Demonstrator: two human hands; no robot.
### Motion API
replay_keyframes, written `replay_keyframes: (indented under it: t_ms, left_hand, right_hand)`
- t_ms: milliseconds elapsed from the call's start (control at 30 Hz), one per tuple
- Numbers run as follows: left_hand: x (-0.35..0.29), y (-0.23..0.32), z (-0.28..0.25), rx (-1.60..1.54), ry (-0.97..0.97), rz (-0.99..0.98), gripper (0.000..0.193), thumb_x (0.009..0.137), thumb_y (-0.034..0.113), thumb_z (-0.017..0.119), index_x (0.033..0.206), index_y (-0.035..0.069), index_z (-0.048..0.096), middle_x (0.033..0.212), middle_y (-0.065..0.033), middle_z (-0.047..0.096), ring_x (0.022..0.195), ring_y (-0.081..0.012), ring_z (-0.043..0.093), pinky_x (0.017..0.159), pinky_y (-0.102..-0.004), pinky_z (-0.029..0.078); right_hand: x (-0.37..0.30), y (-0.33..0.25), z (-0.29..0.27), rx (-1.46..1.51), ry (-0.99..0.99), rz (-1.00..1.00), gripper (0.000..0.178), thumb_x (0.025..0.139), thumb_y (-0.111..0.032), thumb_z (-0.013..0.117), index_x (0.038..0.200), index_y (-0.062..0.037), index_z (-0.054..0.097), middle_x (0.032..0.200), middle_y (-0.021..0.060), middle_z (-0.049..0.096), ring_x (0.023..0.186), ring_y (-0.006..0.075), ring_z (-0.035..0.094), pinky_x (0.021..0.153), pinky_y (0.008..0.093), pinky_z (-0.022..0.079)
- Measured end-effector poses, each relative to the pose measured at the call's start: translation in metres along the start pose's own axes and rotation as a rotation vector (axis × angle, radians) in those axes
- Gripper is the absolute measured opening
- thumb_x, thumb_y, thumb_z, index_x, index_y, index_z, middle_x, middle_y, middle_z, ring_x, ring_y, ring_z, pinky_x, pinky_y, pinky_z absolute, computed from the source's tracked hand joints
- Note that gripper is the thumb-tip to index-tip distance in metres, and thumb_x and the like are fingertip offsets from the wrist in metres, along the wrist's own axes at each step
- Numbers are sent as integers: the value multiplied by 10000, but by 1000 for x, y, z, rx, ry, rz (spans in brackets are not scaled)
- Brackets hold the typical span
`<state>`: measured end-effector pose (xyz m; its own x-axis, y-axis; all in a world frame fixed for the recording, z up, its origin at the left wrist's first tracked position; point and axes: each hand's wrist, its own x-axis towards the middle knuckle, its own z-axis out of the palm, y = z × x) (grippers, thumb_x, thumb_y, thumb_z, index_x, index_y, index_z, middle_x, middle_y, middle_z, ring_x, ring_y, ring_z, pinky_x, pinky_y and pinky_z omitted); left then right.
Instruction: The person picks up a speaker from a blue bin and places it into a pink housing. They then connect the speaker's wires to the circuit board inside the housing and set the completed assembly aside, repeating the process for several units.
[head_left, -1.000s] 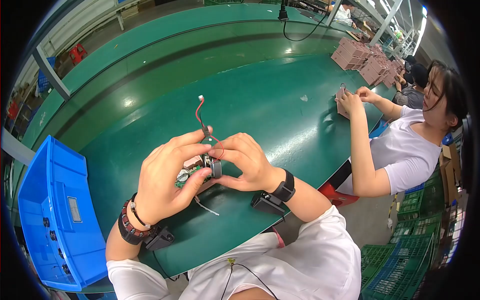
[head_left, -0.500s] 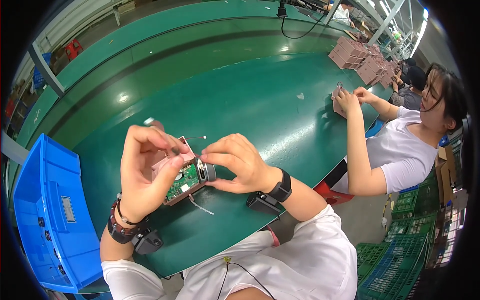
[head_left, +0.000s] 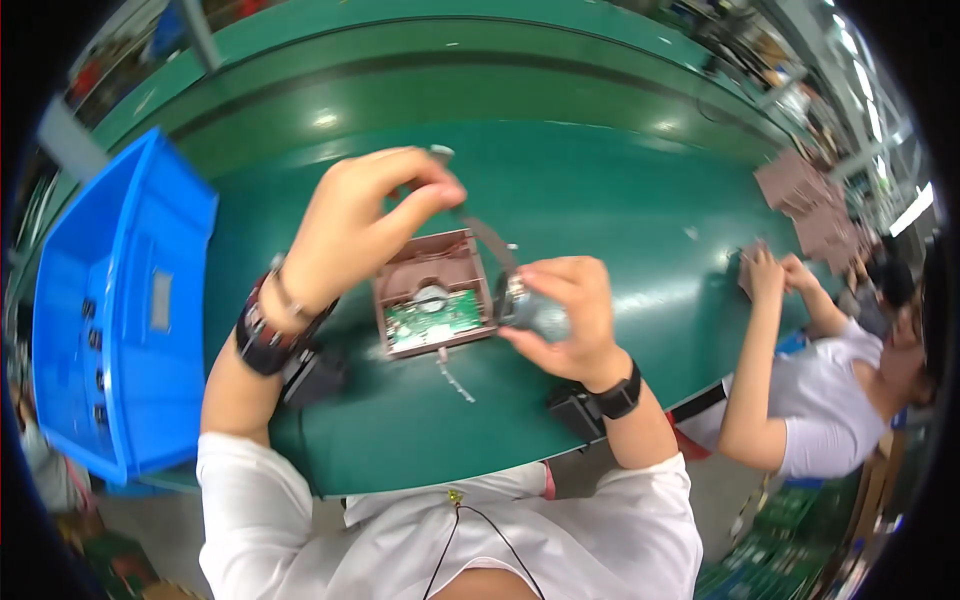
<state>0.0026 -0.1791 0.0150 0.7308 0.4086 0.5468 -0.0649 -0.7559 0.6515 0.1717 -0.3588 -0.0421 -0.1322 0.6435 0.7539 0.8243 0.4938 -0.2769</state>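
My right hand (head_left: 575, 315) grips a small round speaker (head_left: 545, 316), grey with a dark rim, just right of a pinkish-brown plastic case (head_left: 430, 262). My left hand (head_left: 375, 220) is raised over the case's far left side, thumb and fingers pinched on a dark, narrow strip (head_left: 487, 236). From there the strip slopes down to the speaker's rim. A small whitish piece (head_left: 441, 152) shows beyond the left fingertips. Inside the open case lies a green circuit board (head_left: 455, 318) with a round pale part. A short white lead (head_left: 456, 382) trails from the case's near edge.
A blue bin (head_left: 185, 260) with small dark parts in it stands at the left on the green table (head_left: 640, 230). Stacked pinkish-brown cases (head_left: 800, 195) are at the far right. There, a co-worker in a white shirt (head_left: 800, 400) handles another case.
The speaker has come away from the case, to its right, in my right hand. My left hand has lifted off the case, and the dark strip now stretches between both hands. The view has shifted.
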Motion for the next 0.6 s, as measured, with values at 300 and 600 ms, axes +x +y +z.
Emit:
replay_keyframes:
  t_ms: [300, 600]
  left_hand:
    - [-41, -16, -17, 694, -486, -204, 330, 858, 389, 592, 860, 63, 648, 725, -133, 661, 713, -332, 649, 622, -415, 511]
    - [-101, 49, -2, 632, -715, -242, 407, 870, 431, 571, 795, 32, 602, 560, -128, 599, 537, -335, 610, 521, -429, 473]
  right_hand:
    - [-17, 20, 14, 148, 198, 350, 563, 730, -43, 748, 1204, -8, 446, 1199, 132, 467, 1077, 241, 523, 968, 343, 402]
    - [-21, 3, 15, 354, 83, 438, 565, 779, -32, 720, 1243, 2, 400, 1228, 122, 439, 1102, 206, 519, 976, 316, 401]
